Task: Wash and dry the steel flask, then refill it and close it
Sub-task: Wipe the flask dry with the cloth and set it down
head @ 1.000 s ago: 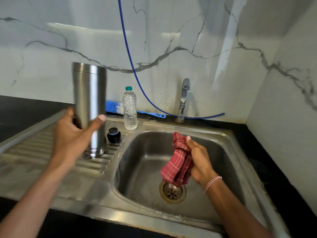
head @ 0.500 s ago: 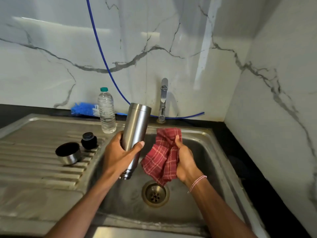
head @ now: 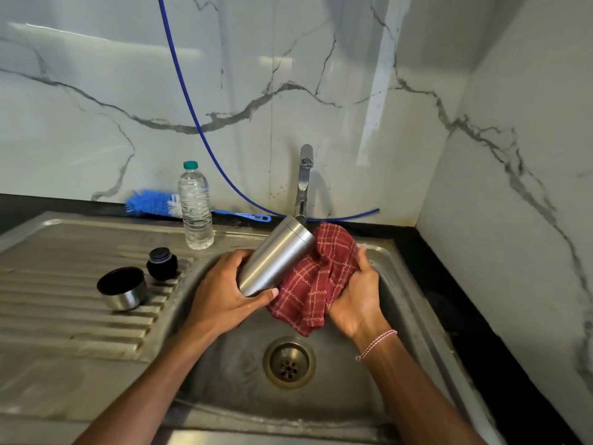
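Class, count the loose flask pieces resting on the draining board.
2: a steel cup on the draining board, and a black stopper just behind it on its right. None look hidden.

flask (head: 275,256) tipped further, now touching cloth (head: 316,277)

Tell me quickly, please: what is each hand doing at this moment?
Left hand: closed around the steel flask, held tilted over the sink.
Right hand: closed on the red cloth, which touches the flask.
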